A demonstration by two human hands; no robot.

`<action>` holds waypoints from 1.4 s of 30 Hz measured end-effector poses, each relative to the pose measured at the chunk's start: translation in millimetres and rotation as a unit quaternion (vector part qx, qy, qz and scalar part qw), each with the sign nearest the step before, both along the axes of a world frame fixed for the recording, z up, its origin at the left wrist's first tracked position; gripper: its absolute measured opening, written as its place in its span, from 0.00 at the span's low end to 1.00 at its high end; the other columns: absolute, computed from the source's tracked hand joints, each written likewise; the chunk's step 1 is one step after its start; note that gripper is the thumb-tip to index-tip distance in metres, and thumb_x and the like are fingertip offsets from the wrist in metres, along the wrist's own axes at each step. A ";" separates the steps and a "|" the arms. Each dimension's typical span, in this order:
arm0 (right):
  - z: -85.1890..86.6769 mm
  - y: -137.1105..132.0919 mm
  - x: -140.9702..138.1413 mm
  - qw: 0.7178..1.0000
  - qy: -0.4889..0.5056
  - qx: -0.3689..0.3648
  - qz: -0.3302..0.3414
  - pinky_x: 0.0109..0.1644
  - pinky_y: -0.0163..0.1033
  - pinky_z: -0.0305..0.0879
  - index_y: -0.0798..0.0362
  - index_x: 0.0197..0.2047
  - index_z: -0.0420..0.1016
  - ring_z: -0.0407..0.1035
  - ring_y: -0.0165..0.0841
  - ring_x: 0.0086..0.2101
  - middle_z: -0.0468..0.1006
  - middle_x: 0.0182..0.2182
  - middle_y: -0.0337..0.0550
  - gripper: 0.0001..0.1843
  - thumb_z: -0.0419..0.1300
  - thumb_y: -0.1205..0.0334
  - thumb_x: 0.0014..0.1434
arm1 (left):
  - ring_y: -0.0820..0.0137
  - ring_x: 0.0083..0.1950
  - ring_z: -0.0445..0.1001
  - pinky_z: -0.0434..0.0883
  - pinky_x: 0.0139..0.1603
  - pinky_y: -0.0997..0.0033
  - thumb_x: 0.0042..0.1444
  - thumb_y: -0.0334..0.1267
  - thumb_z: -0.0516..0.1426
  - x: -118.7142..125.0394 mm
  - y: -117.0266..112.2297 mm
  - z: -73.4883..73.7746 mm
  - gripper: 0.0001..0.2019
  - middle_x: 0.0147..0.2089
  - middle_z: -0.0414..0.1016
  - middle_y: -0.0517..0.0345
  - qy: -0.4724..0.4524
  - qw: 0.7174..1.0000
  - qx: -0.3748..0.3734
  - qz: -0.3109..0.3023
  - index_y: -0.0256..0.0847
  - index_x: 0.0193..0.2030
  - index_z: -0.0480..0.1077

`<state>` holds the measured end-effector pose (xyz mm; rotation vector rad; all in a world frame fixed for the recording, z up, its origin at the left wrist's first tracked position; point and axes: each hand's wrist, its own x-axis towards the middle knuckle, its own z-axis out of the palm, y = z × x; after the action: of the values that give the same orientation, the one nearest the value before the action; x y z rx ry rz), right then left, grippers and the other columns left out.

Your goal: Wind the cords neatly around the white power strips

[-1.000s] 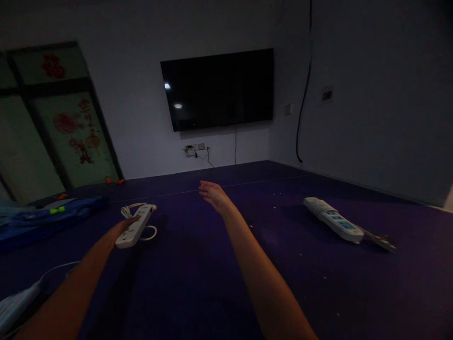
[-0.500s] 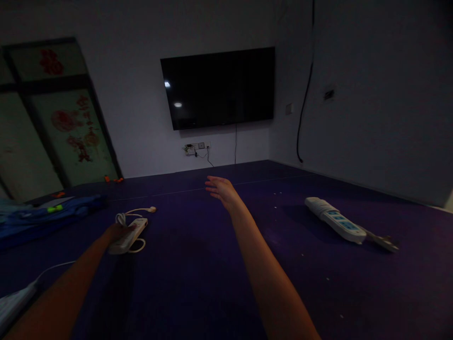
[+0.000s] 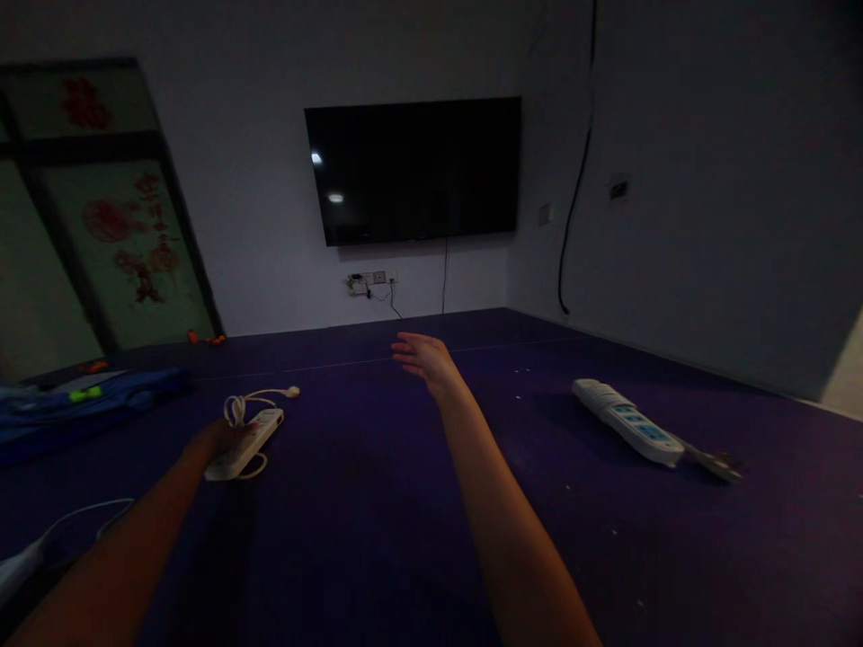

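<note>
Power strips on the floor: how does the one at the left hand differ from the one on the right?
The plain white power strip lies under the left hand; the white power strip with blue sockets lies untouched. The first's pale cord loops loosely beside it; the second looks longer. Both lie flat on the purple floor.

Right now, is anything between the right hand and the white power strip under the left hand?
Nothing visible. The right hand hangs open above bare purple floor; the white power strip lies to its left, left hand on its near end. Its cord loops close against the strip, not across the gap.
</note>
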<state>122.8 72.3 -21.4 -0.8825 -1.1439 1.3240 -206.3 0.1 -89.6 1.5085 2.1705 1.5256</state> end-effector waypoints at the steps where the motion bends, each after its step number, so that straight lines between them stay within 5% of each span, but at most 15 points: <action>1: 0.5 0.0 1.4 1.000 0.003 0.004 -0.003 0.36 0.33 0.63 0.55 0.47 0.75 0.72 0.25 0.28 0.80 0.42 0.47 0.14 0.52 0.65 0.61 | 0.42 0.33 0.73 0.63 0.32 0.55 0.27 0.41 0.67 0.8 2.7 4.5 0.26 0.10 0.50 0.62 -0.010 0.999 0.001 0.039 0.44 0.10 0.49; 4: 0.9 -0.6 0.8 0.999 0.016 0.017 -0.024 0.35 0.32 0.63 0.55 0.46 0.75 0.71 0.25 0.27 0.80 0.39 0.46 0.14 0.51 0.65 0.61 | 0.35 0.48 0.69 0.64 0.41 0.48 0.32 0.40 0.65 15.2 16.9 21.2 0.24 0.13 0.55 0.60 -0.038 0.992 0.043 0.116 0.45 0.13 0.48; 7: -0.6 -3.8 -9.5 0.999 0.015 0.022 -0.045 0.34 0.31 0.63 0.55 0.46 0.75 0.71 0.24 0.27 0.81 0.37 0.45 0.14 0.51 0.65 0.62 | 0.47 0.54 0.69 0.65 0.50 0.53 0.42 0.40 0.60 54.0 32.7 42.3 0.12 0.29 0.72 0.53 -0.054 0.986 0.119 0.099 0.43 0.20 0.59; 10: -1.0 -9.9 -21.1 0.999 -0.028 0.029 0.001 0.33 0.31 0.63 0.54 0.45 0.76 0.71 0.24 0.25 0.81 0.34 0.44 0.13 0.53 0.64 0.62 | 0.61 0.46 0.75 0.70 0.44 0.65 0.48 0.45 0.56 113.5 31.2 68.2 0.10 0.38 0.77 0.53 -0.082 0.981 0.174 0.020 0.41 0.31 0.70; 14: 5.7 -18.2 -17.9 0.991 -0.100 0.066 0.065 0.30 0.30 0.63 0.54 0.41 0.78 0.70 0.24 0.24 0.81 0.32 0.43 0.10 0.55 0.63 0.62 | 0.66 0.39 0.76 0.71 0.36 0.69 0.45 0.48 0.60 194.2 -4.1 100.6 0.16 0.38 0.78 0.52 -0.244 0.909 0.265 -0.211 0.39 0.36 0.74; 18: 17.6 -25.4 4.2 0.985 -0.132 0.107 0.019 0.32 0.31 0.66 0.56 0.37 0.78 0.71 0.26 0.25 0.80 0.29 0.42 0.09 0.56 0.64 0.61 | 0.69 0.32 0.76 0.71 0.33 0.72 0.47 0.46 0.60 234.9 -33.4 113.9 0.13 0.31 0.78 0.54 -0.206 0.896 0.294 -0.263 0.37 0.33 0.75; 25: 26.3 -26.2 57.8 0.978 -0.137 0.128 -0.086 0.33 0.33 0.66 0.56 0.43 0.78 0.72 0.27 0.28 0.81 0.36 0.47 0.12 0.54 0.62 0.63 | 0.70 0.30 0.76 0.73 0.37 0.70 0.44 0.43 0.63 208.0 -38.8 117.2 0.10 0.25 0.76 0.57 -0.150 0.926 0.263 -0.225 0.37 0.26 0.74; 28: 22.9 -10.6 94.4 0.965 -0.160 0.103 -0.183 0.32 0.32 0.66 0.57 0.45 0.76 0.73 0.27 0.29 0.81 0.38 0.50 0.14 0.54 0.59 0.63 | 0.69 0.31 0.76 0.73 0.38 0.69 0.40 0.43 0.65 187.9 -42.7 118.3 0.10 0.25 0.76 0.58 -0.141 0.942 0.232 -0.196 0.38 0.25 0.74; 32: 6.3 11.3 151.5 0.881 -0.322 0.045 -0.344 0.38 0.34 0.68 0.55 0.43 0.78 0.75 0.33 0.37 0.81 0.39 0.49 0.16 0.54 0.56 0.62 | 0.71 0.30 0.75 0.72 0.37 0.70 0.43 0.40 0.63 175.1 -42.0 117.0 0.07 0.25 0.77 0.58 -0.144 0.949 0.206 -0.193 0.38 0.26 0.75; 38: -40.6 20.0 205.7 0.791 -0.403 -0.097 -0.450 0.54 0.54 0.60 0.61 0.49 0.76 0.64 0.54 0.55 0.72 0.51 0.67 0.19 0.58 0.61 0.57 | 0.71 0.27 0.74 0.71 0.33 0.71 0.45 0.38 0.62 182.0 -33.3 115.0 0.06 0.26 0.77 0.55 -0.101 0.960 0.153 -0.214 0.37 0.26 0.75; 42: -71.7 31.6 220.7 0.738 -0.429 -0.156 -0.496 0.60 0.68 0.42 0.58 0.58 0.68 0.39 0.59 0.65 0.55 0.63 0.69 0.29 0.61 0.60 0.53 | 0.70 0.27 0.74 0.69 0.30 0.72 0.41 0.39 0.65 187.9 -27.8 112.6 0.07 0.24 0.76 0.56 -0.077 0.961 0.165 -0.208 0.38 0.24 0.75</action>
<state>343.5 103.9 -93.1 -2.1128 -0.8109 0.1324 -18.4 -27.8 23.0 1.7274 1.4434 1.8288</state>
